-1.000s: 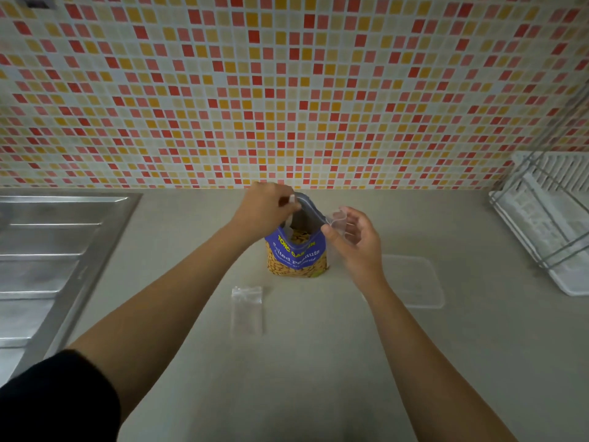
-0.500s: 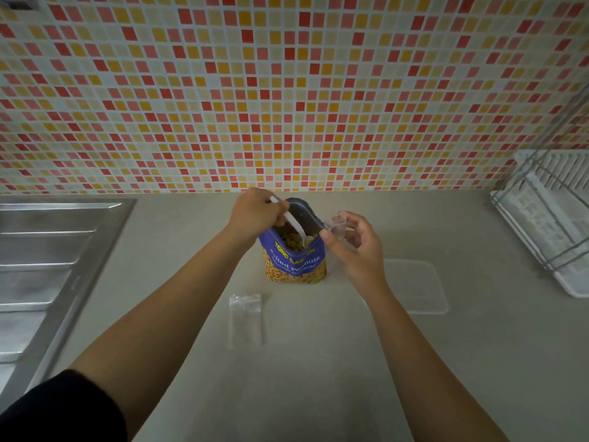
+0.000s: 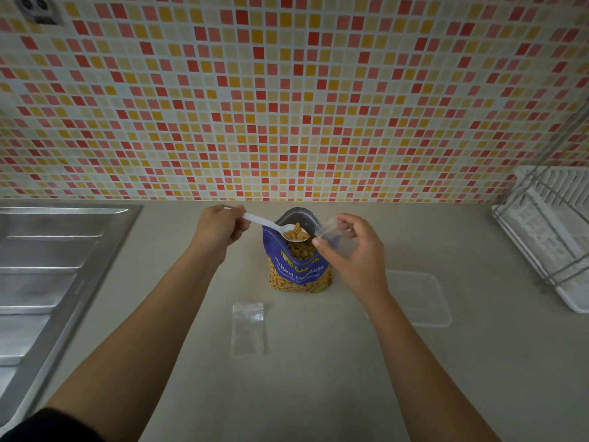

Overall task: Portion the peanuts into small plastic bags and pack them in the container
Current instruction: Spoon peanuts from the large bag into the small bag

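One spare clear plastic bag (image 3: 248, 328) lies flat before the upright blue foil peanut pouch (image 3: 299, 269), a clear rectangular plastic container (image 3: 417, 298) right of it; above its mouth the left hand (image 3: 220, 231), gripping a white plastic spoon (image 3: 271, 224), has just lifted peanuts (image 3: 297, 233) out toward the small clear bag (image 3: 331, 231) pinched in the right hand (image 3: 353, 250), so filling appears imminent.

Peanut bag (image 3: 299, 271), blue front: yellow "TONG GARDEN" partly hidden, white "Salted Peanuts" below, w/ a smaller line under it too blurred to read. No other text.
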A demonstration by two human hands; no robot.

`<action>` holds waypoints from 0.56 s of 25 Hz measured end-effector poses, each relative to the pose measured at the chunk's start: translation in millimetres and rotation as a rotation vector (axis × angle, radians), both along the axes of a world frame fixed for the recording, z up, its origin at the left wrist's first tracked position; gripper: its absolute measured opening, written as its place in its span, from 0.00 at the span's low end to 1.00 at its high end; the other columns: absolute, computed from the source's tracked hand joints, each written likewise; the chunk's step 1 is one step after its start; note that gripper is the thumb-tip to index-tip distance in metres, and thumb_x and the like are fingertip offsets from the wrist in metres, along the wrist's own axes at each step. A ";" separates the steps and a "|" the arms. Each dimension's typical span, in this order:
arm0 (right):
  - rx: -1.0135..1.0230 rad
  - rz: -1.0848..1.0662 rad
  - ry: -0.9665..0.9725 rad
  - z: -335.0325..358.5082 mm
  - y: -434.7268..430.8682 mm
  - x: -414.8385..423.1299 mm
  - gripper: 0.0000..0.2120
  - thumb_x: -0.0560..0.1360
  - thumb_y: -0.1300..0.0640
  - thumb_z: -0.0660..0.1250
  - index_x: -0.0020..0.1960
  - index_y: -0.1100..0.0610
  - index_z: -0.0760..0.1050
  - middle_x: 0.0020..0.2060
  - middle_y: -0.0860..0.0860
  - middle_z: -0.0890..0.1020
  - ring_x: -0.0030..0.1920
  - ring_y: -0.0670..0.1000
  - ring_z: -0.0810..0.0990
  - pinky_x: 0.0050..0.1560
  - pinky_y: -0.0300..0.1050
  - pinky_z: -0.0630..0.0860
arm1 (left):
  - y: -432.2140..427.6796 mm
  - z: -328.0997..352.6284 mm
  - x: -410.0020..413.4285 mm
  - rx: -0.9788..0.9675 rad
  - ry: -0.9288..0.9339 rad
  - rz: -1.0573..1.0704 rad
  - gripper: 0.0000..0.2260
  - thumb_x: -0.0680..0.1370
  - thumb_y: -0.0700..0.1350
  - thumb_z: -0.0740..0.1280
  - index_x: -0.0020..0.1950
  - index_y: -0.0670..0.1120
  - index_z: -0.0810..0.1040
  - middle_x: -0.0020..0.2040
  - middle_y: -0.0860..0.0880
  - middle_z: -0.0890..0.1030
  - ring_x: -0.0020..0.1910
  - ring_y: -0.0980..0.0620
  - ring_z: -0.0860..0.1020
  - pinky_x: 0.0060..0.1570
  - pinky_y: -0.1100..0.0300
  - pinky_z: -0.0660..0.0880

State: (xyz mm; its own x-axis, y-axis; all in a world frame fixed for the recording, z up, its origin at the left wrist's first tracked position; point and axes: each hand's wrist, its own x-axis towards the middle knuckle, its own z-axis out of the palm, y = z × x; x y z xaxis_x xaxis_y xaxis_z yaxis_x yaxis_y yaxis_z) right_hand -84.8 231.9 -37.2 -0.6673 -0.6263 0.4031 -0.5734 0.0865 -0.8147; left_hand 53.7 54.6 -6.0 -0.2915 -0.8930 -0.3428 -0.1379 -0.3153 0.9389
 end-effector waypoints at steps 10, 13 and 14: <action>0.108 -0.021 0.129 0.3 -10.9 4.2 0.25 0.64 0.45 0.76 0.57 0.53 0.74 0.47 0.42 0.76 0.49 0.48 0.76 0.49 0.47 0.76 | -8.7 25.3 6.0 0.045 0.103 0.011 0.07 0.79 0.42 0.63 0.55 0.41 0.74 0.37 0.47 0.76 0.33 0.56 0.73 0.33 0.66 0.72; 0.120 -0.035 0.187 3.0 -14.5 6.0 0.25 0.63 0.43 0.74 0.55 0.53 0.75 0.46 0.45 0.79 0.47 0.49 0.77 0.47 0.50 0.76 | -11.4 40.5 3.8 0.007 0.100 -0.042 0.07 0.79 0.41 0.63 0.54 0.40 0.74 0.36 0.47 0.76 0.32 0.55 0.73 0.31 0.66 0.71; 0.122 -0.041 0.194 3.1 -15.6 6.1 0.25 0.63 0.42 0.74 0.55 0.53 0.75 0.47 0.46 0.79 0.47 0.49 0.77 0.47 0.50 0.76 | -11.1 43.2 2.5 -0.014 0.088 -0.065 0.07 0.79 0.41 0.63 0.54 0.40 0.75 0.35 0.47 0.75 0.31 0.55 0.73 0.31 0.66 0.70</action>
State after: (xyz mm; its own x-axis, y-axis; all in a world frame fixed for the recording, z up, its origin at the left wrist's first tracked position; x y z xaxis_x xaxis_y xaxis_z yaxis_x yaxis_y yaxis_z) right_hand -78.7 216.4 -34.1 -0.6104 -0.6523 0.4493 -0.7125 0.2043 -0.6713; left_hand 56.2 43.5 37.1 -0.3778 -0.8757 -0.3007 -0.0743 -0.2950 0.9526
